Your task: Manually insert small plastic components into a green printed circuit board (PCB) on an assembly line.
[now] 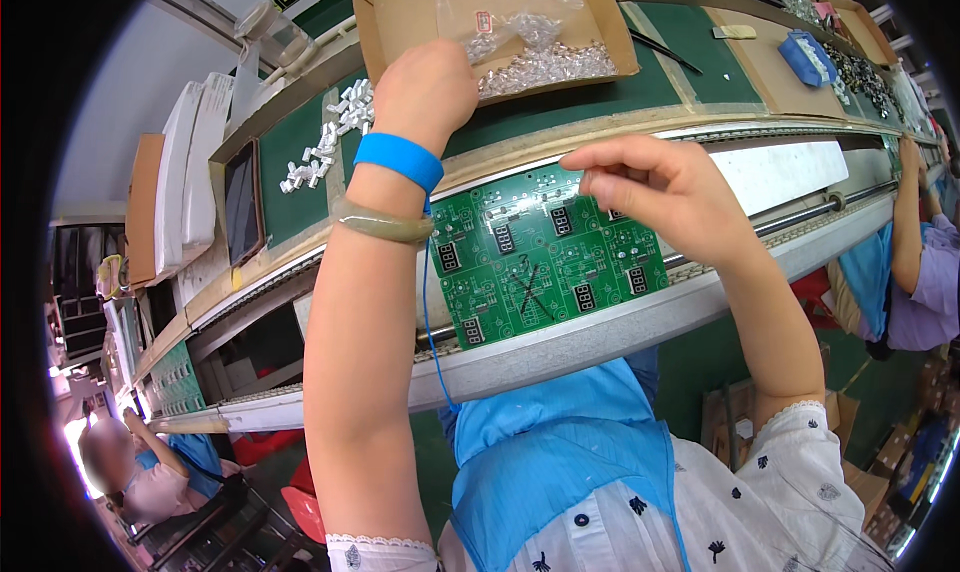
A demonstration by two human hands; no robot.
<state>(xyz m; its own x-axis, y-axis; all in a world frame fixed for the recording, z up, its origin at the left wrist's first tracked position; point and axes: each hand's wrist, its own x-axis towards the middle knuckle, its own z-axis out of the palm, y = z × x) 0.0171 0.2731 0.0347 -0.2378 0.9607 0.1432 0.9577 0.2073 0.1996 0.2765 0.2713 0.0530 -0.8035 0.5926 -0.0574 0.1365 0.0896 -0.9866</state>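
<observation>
My left hand (pixel 425 87) reaches over the near left corner of a cardboard box (pixel 615 32) that holds many small clear components (pixel 550 70). The back of this hand hides its fingertips, so what they touch cannot be seen. Below, a green circuit board (pixel 500 272) lies on the conveyor rails, fitted with several black digit displays (pixel 585 296) and marked with a black cross. Over the board's far right part hovers my right hand (pixel 655 187), index finger stretched out and thumb apart from it. Nothing shows between those two; the other fingers are partly hidden.
White cylindrical parts (pixel 325 142) lie loose left of the box. A clear plastic bag (pixel 510 7) rests inside it. Black tweezers (pixel 665 50) and a blue container (pixel 806 60) are farther right. A blue cord (pixel 428 312) hangs from my left wristband. Co-workers sit at both sides.
</observation>
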